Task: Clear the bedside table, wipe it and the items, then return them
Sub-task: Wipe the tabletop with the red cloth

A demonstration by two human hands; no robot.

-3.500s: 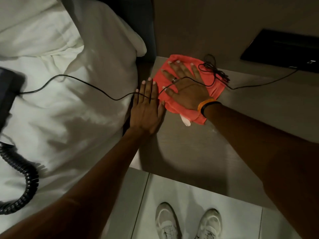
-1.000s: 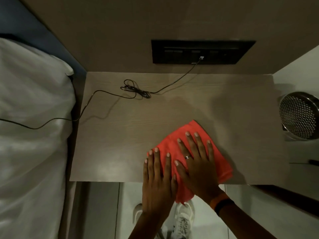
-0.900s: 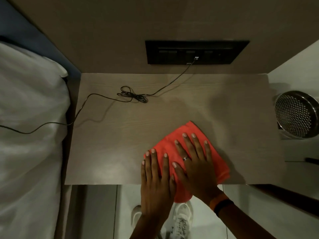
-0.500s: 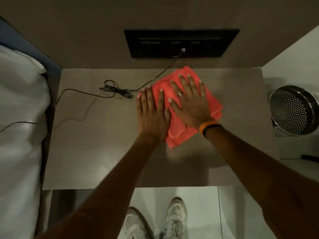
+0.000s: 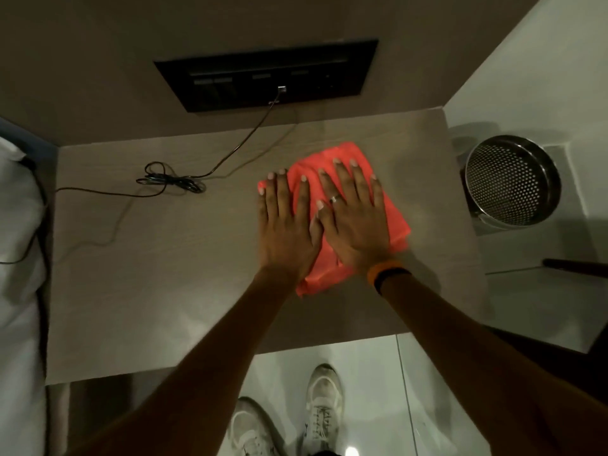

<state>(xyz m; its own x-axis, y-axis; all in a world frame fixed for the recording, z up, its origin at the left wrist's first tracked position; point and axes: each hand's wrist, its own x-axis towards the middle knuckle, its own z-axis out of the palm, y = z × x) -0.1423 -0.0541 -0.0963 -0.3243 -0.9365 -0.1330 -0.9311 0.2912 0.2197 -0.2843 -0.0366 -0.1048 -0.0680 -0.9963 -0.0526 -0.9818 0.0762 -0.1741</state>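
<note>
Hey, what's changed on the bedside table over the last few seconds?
The red cloth went from the back corner by the bed to the front edge, back to the wall, and now lies right of centre on the table. The left hand and right hand stay flat on it. The cord stays plugged in.

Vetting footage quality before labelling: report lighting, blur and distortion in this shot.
Head view, dim, red cloth brightest; head view, cloth's lower right edge slightly blurred; head view, wide-angle splays the bedside table edges; head view, glare spot on floor by the shoes.
</note>
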